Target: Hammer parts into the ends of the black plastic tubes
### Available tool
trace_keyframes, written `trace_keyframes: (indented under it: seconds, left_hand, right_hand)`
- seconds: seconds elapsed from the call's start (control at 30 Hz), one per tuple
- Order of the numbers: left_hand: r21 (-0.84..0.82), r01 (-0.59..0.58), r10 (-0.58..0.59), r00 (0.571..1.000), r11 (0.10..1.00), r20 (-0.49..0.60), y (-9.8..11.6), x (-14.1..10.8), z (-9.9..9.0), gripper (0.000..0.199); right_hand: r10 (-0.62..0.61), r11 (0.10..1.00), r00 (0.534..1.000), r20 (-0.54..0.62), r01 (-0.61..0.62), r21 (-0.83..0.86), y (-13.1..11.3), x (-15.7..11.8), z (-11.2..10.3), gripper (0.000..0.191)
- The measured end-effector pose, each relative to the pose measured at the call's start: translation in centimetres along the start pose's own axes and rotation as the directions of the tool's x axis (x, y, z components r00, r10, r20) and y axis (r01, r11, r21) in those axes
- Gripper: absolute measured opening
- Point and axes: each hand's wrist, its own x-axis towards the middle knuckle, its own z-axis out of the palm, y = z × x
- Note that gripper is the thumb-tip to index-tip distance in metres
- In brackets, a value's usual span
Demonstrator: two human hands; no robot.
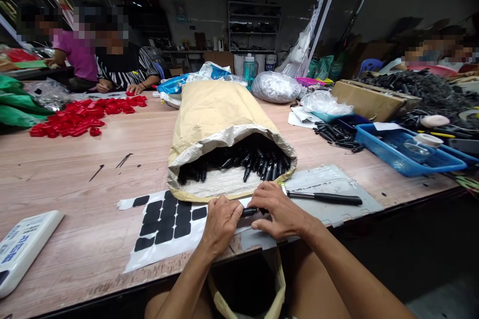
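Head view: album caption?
Left hand and right hand hold a slim black part before an open, white-lined tan sack.

Held black piece (pixel 248 212): smooth, plastic-looking, slight gloss. Sack (pixel 220 104): matt paper-like outside, creased whitish lining (pixel 224 136). Black parts (pixel 268 168) inside: glossy plastic. Sticker sheet (pixel 135 260): smooth white backing, matt black squares (pixel 164 233). Tabletop (pixel 93 189): wood-grain, low sheen. Red pieces (pixel 80 117): shiny plastic. Blue basket (pixel 396 160): plastic. Tool (pixel 325 198): bright metal shaft, black grip (pixel 339 199).

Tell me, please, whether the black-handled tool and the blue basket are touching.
Apart. The head view shows it: bare tabletop lies between the end of the black-handled tool and the blue basket.
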Motion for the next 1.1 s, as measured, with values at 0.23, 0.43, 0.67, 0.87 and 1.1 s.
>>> trace_keyframes:
  seconds: [0.23,0.43,0.67,0.87,1.1]
  left_hand:
    - [-0.031,0.025,-0.026,0.999,0.999,-0.023,0.3,-0.1,-0.2,0.043]
    - [-0.05,0.071,-0.074,0.996,0.996,-0.051,0.3,0.1,0.0,0.046]
    - [-0.046,0.062,-0.065,0.995,0.997,-0.08,0.5,0.0,0.1,0.044]
    - [-0.23,0.041,-0.074,0.988,0.972,-0.138,0.5,-0.2,-0.3,0.043]
    - [-0.33,0.076,-0.134,0.979,0.941,-0.157,0.4,0.0,-0.4,0.047]
  right_hand:
    - [0.09,0.992,0.945,-0.316,-0.113,-0.055,2.7,-3.7,-2.1,0.026]
    - [0.368,0.854,0.717,-0.592,-0.513,-0.091,8.4,-7.9,-1.7,0.015]
    - [0.371,0.779,0.742,-0.558,-0.576,-0.248,9.7,-8.9,0.1,0.027]
    - [0.362,0.78,0.741,-0.566,-0.573,-0.251,9.7,-8.9,-0.1,0.028]
    - [0.372,0.766,0.722,-0.583,-0.594,-0.247,9.3,-8.7,0.0,0.027]
